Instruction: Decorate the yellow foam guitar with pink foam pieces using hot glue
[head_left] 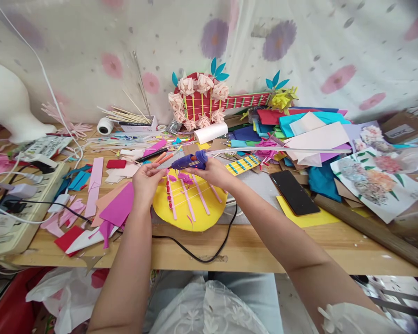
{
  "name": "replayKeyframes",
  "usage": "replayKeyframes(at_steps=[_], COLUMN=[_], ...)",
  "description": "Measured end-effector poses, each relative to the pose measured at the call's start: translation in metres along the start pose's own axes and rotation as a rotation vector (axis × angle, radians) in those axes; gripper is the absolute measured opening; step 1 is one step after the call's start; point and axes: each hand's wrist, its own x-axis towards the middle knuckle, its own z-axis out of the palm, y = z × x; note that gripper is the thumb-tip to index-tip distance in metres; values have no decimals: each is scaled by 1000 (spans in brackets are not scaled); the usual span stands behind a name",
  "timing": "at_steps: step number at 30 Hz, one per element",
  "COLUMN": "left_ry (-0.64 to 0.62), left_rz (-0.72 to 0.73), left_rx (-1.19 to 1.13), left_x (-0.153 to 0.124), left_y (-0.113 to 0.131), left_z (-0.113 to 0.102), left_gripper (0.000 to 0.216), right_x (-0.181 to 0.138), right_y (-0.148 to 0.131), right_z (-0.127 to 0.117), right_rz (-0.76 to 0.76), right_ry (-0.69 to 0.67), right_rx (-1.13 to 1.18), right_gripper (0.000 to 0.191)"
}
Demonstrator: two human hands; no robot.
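Note:
A purple hot glue gun (191, 161) is in my right hand (216, 172), its nozzle pointing left and a long clear glue stick (278, 149) trailing out of its back. Below it lies a yellow round craft guitar body (181, 221) with pink strips, thin white strings and a row of red pieces at its left. My left hand (146, 180) is closed in a pinch by the disc's upper left edge, close to the nozzle; what its fingertips hold is too small to make out. Magenta petal-like pieces (184, 178) lie on the disc under the gun. A yellow neck (243, 165) with blue bars extends to the right.
A red craft guitar (230, 99) with pale pink paper roses stands at the back. Right of the disc, a black phone (294, 192) rests on yellow paper. Paper scraps (116, 208) and a power strip (31, 213) are at left. A black cord (209, 260) loops along the front edge.

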Motion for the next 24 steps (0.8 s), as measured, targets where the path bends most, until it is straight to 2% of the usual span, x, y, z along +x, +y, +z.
replayKeyframes(at_steps=[19, 24], left_ry=[8, -19], left_rz=[-34, -65], left_rx=[-18, -75], left_x=[-3, -2], left_y=[6, 8], left_z=[2, 0], left_gripper=[35, 35], right_x=[-2, -9], right_y=[2, 9], right_z=[0, -11], right_rz=[2, 33], right_ry=[-38, -17], right_rx=[0, -23], right_gripper=[39, 40])
